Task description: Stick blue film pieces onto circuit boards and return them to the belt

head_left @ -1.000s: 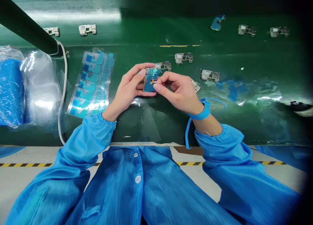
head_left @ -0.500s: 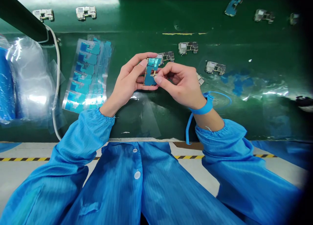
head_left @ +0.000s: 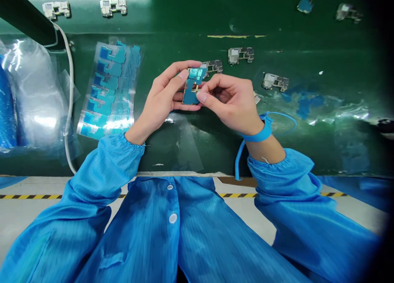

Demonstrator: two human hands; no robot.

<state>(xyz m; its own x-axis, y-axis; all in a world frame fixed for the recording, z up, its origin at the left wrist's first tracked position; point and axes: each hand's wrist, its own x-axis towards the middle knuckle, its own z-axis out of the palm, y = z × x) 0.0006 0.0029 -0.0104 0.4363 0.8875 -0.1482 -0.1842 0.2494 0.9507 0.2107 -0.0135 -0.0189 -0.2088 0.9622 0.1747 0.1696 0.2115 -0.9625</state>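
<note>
The left hand (head_left: 166, 90) holds a flat, roughly rectangular circuit board faced with blue film (head_left: 190, 96), its long axis running away from the body and leaning slightly right. The grip is narrow and firm: the thumb bears on the upper left of the board, the index finger extends along the far edge, and the lowest finger runs under the near edge. The remaining fingers lie behind the left edge. The board is raised in front of the torso, its blue face toward the viewer.

The right hand (head_left: 234, 104) is at the board's right side. Its thumb and index fingertips are drawn close together at the edge, beside the cutout; whether they clamp anything cannot be told.

A grey-and-black metal-shielded circuit board (head_left: 215, 66) lies on the green work surface (head_left: 166, 151) just beyond the held board. A clear plastic sheet bearing blue film pieces (head_left: 107, 90) lies left of the left hand.
</note>
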